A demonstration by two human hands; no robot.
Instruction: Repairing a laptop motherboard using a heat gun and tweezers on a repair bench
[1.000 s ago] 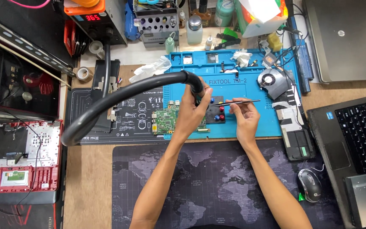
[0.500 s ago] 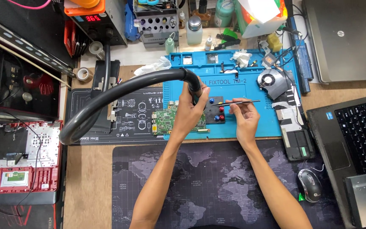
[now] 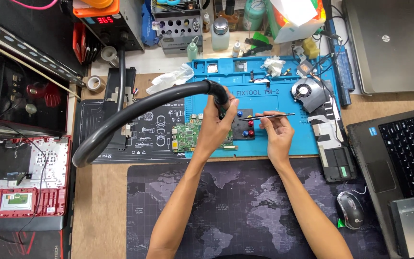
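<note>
Two hands are working over the board (image 3: pixel 188 136): left hand (image 3: pixel 215 128) is gripping the hose (image 3: pixel 140 112) nozzle, which should stay steady while right hand (image 3: pixel 275 134) is pinching tweezers (image 3: pixel 270 115) just beside.

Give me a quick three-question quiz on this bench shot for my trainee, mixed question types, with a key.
1. True or false: the left hand grips the end of the black hose over the green circuit board.
2. What does the right hand hold?
A. the grey mouse
B. thin metal tweezers
C. a roll of tape
3. Fill in: the circuit board lies at the left edge of the ____ work mat.

Key: 1 true; 2 B; 3 blue.
</note>
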